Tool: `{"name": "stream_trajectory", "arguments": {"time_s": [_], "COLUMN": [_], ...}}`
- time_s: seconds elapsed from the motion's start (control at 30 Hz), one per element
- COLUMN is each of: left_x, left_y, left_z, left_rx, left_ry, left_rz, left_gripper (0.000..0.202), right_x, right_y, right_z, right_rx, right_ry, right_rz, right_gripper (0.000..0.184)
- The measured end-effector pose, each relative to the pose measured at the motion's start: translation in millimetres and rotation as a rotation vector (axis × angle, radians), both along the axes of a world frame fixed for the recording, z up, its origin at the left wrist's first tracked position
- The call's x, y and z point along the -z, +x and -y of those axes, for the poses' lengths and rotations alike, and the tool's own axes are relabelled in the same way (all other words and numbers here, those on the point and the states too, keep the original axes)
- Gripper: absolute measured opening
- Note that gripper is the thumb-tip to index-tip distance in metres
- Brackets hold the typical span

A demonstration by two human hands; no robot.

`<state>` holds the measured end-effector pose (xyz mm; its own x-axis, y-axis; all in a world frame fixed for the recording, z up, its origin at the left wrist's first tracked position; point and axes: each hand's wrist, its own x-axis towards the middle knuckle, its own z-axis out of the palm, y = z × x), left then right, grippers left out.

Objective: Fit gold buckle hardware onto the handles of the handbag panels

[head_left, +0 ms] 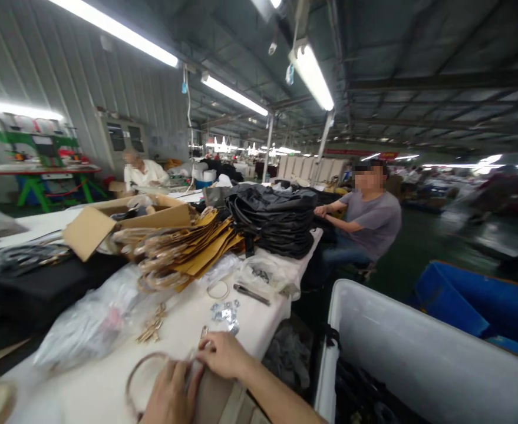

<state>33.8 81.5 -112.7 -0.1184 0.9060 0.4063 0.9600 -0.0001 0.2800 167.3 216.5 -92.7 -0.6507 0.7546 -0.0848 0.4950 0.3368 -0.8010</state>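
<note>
My right hand (225,354) is closed in a pinch at the upper edge of a beige-brown fabric piece (212,391). Beside it, my left hand (172,391) presses its fingers on the same piece's left edge. A thin brown strap loop (130,383) curves out left of that hand. Just above my right fingertips shows a small gold metal clasp (204,331); whether they touch it I cannot tell. Small silver metal plates (226,313) lie beyond it, and a heap of gold clasps (153,324) is to the left.
A dark tool (251,294), a ring (217,289) and a plastic bag of small parts (263,274) lie farther up the table (183,315). Yellow-brown pieces (201,241) and black fabric (271,221) are stacked behind. At right stand a white bin (400,318) and a seated person (371,221).
</note>
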Motion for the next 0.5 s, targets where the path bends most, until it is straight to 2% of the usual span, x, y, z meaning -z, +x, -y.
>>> {"name": "stream_trajectory", "arguments": {"time_s": [0.1, 0.17, 0.27, 0.37, 0.5], "left_x": [-15.3, -21.9, -25.6, -25.9, -26.8], "left_y": [17, 25, 28, 23, 18], "left_z": [5, 4, 2, 2, 3], "left_rx": [-0.184, -0.243, -0.25, -0.225, -0.21], "left_ry": [-0.042, -0.05, -0.05, -0.055, -0.045], "left_rz": [0.128, 0.173, 0.189, 0.245, 0.334], "left_gripper": [0.029, 0.031, 0.03, 0.029, 0.025], "right_x": [3.7, 8.0, 12.8, 17.7, 23.3], "right_y": [2, 3, 5, 5, 6], "right_z": [0, 0, 1, -1, -9], "right_rx": [-0.007, -0.004, 0.023, 0.055, -0.023], "right_ry": [-0.089, -0.112, -0.047, 0.023, 0.04], "right_rz": [-0.113, -0.153, -0.152, -0.163, -0.19], "right_gripper": [0.029, 0.029, 0.03, 0.042, 0.05]}}
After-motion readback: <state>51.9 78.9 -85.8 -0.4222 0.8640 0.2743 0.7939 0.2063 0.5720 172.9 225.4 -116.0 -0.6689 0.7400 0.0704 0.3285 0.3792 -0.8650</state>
